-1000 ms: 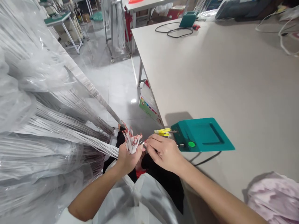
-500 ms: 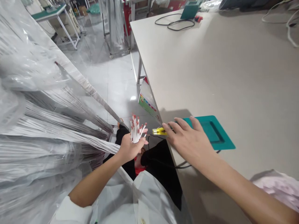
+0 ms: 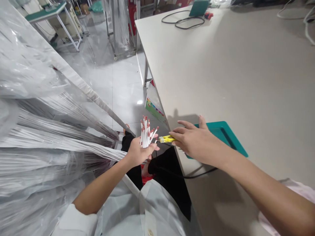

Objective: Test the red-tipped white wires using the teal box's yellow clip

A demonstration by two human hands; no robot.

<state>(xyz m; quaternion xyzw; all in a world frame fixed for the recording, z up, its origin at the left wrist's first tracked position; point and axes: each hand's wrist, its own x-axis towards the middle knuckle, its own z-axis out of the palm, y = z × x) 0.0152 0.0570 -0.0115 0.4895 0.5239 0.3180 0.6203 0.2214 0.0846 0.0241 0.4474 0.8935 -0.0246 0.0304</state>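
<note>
My left hand (image 3: 139, 152) is closed around a bundle of thin white wires (image 3: 147, 136). Their reddish tips fan out above the fingers, and the lengths run back leftward to the hanging strands. At the table's edge my right hand (image 3: 197, 141) pinches a small yellow tool (image 3: 166, 139) with a pale end, whose exact kind I cannot make out. That end points at the bundle, close to one wire standing apart near my left fingers. My right thumb is hidden. Partly under the right hand lies a green tray-like plate (image 3: 220, 129) with a dark slot.
Plastic-wrapped strands of white wire (image 3: 61, 141) hang along the left on a rack rail (image 3: 93, 91). The white table (image 3: 233, 75) fills the right side. On it are a green box (image 3: 199, 9) with a looped black cable (image 3: 183, 23). A printed carton (image 3: 154, 105) stands below the table edge.
My right hand has turned, its outer fingers shifting, and the yellow tool has moved slightly left. The bundle in my left hand has moved a little right, so the two are closer.
</note>
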